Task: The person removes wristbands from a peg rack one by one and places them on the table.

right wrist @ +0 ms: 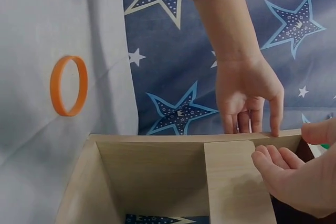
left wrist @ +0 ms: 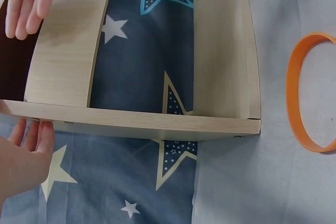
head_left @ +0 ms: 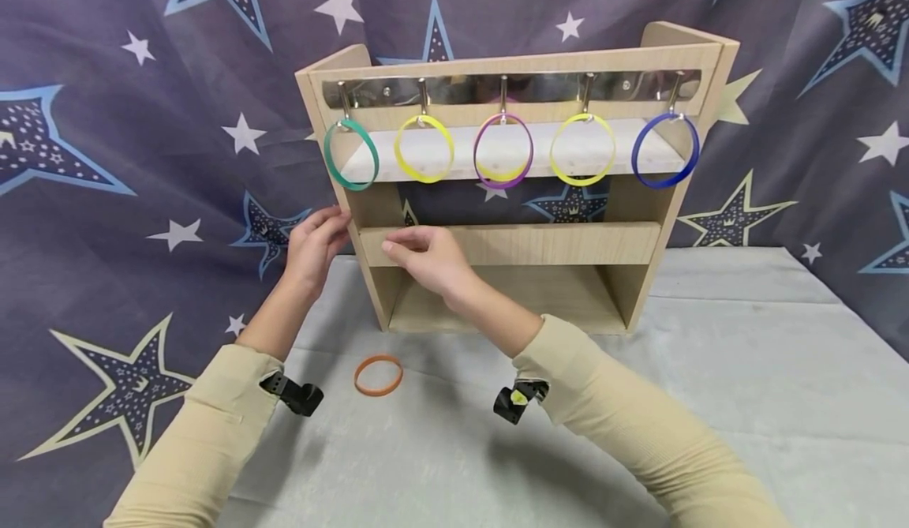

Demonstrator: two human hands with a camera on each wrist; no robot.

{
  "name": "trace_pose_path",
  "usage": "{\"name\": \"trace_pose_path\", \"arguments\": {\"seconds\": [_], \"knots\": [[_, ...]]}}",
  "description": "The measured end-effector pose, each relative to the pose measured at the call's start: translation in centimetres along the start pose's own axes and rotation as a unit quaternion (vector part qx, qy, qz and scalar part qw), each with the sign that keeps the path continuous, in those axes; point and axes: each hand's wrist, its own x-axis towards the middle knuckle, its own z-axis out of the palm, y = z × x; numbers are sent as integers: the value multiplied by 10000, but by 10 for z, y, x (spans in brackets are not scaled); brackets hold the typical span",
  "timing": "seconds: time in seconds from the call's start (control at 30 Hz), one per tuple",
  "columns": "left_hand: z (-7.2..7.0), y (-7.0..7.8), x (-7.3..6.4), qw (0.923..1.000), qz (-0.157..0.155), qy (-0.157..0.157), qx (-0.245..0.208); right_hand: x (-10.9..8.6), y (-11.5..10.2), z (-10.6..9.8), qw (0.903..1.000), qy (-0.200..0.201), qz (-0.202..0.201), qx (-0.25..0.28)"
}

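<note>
My left hand point(head_left: 312, 245) rests its fingertips on the left side panel point(left wrist: 157, 121) of a light wooden shelf stand point(head_left: 511, 244). Nothing is held in it. In front of the stand's middle crossbar point(head_left: 561, 244) is my right hand point(head_left: 433, 261), its fingers loosely bent and the thumb apart from them in the right wrist view, with nothing between. A metal hook rail point(head_left: 461, 90) runs across the top. From its hooks hang silicone wristbands: green point(head_left: 373, 157), yellow point(head_left: 449, 153), purple point(head_left: 529, 153), another yellow point(head_left: 612, 153) and blue point(head_left: 692, 161).
An orange wristband point(head_left: 379, 393) lies on the grey cloth-covered table point(head_left: 710, 402), in front of the stand's left foot. A white shelf board point(head_left: 461, 145) sits behind the hanging bands. A dark star-patterned curtain point(head_left: 177, 291) stands close behind and at the left.
</note>
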Motion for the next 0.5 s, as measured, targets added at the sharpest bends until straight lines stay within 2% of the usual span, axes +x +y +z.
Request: {"name": "trace_pose_path", "arguments": {"seconds": [0.3, 0.5], "knots": [[2, 1, 0, 10000, -30, 45, 7, 3, -13, -4, 9986, 156, -179, 466], [1, 1, -1, 9999, -31, 61, 129, 1, -22, -6, 9982, 364, -469, 35]]}}
